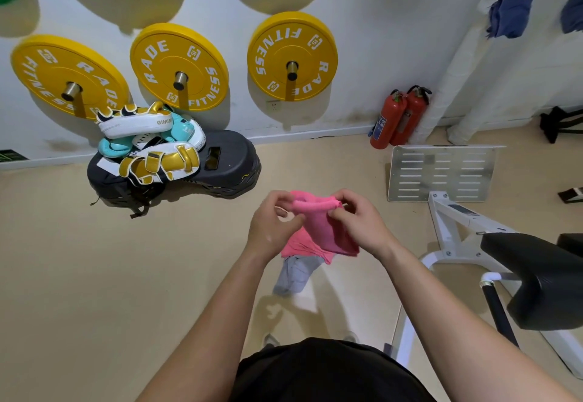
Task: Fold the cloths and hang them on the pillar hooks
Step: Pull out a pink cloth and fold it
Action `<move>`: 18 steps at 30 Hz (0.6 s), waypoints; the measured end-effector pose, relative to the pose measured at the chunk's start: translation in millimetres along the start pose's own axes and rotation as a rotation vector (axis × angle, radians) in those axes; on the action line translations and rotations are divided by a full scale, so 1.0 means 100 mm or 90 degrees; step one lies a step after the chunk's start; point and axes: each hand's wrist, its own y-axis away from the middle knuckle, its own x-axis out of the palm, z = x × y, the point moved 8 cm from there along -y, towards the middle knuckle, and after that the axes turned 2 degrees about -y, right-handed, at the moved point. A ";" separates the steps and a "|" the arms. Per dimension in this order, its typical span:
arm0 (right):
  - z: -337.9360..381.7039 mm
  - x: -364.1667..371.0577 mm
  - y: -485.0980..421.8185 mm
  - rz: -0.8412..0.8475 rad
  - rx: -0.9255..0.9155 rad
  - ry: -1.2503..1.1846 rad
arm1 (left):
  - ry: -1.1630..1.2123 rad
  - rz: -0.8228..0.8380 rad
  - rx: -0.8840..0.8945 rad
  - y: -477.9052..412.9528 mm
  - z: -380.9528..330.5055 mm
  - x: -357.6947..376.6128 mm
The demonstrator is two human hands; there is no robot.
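Above the floor point(126, 259), left grip point(274, 225) and right grip point(359, 221) each pinch the pink cloth point(325, 231) along its rolled top edge.

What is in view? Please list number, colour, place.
pink cloth: one, pink, held at centre
grey cloth: one, grey, below the pink cloth
blue cloths: two, blue, hanging at the pillar
weight plates: three, yellow, on the wall
fire extinguishers: two, red, by the pillar foot
boxing pads: pile, white, gold, turquoise, on black platform
bench pad: one, black, right
left hand: one, pinches pink cloth's top edge
right hand: one, pinches same edge
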 end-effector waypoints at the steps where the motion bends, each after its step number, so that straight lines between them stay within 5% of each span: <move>1: 0.04 -0.02 0.00 0.018 -0.006 0.004 | -0.038 -0.017 0.019 -0.01 0.01 -0.02; 7: 0.08 -0.34 -0.01 0.017 -0.019 -0.034 | 0.082 0.200 -0.081 -0.03 0.15 0.29; 12: -0.30 -0.51 0.10 -0.009 0.071 -0.068 | 0.248 0.089 -0.037 -0.01 -0.10 0.34; 18: -0.41 -0.69 0.25 -0.003 0.053 -0.185 | 0.086 0.002 0.095 0.06 -0.49 0.59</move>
